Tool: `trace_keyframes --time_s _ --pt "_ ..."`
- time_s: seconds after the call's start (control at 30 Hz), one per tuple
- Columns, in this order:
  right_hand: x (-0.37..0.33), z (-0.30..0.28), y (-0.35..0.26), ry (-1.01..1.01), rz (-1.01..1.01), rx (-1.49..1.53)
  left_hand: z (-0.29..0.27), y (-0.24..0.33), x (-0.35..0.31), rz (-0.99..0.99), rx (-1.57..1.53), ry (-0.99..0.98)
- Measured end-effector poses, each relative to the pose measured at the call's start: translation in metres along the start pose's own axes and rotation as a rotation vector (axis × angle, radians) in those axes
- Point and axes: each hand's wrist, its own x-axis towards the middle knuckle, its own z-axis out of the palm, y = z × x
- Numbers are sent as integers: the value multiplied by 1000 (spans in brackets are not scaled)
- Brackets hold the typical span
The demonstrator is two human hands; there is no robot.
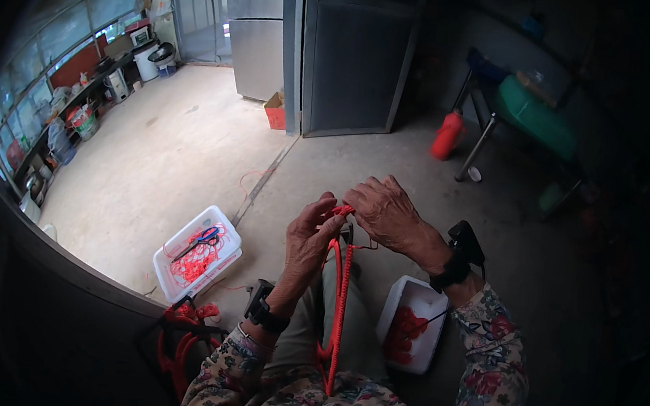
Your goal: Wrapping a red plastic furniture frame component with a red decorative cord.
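My left hand and my right hand meet in front of me, fingers pinched on a bunch of red cord. Below them, a long narrow loop-shaped piece wrapped in red cord runs down between my knees to my lap. A dark bar or clamp stands just under my fingers at its upper end; its exact kind is unclear. Left of my legs, a white plastic tray holds blue-handled scissors and tangled red cord. A second white tray on the right contains more red pieces.
By my left side, red hoops sit in a dark holder. A thin red strand trails over the concrete floor. Farther off are a fridge, a red carton, a dark door, a red bottle and a metal-legged table.
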Motion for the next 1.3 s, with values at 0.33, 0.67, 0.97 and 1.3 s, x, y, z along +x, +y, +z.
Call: trace_keyframes --time_s 0.33,0.67,0.97,1.3 --pt "-49 21 -3 180 327 458 -6 -27 -12 -282 -36 56" --pt "-56 43 -24 211 149 518 -20 1 -10 -453 71 -168" --pt "-76 12 11 305 707 919 -3 -9 -35 -382 -190 -204" --pt "-68 -135 -69 239 573 1968 4 -12 -42 -661 -791 -377"
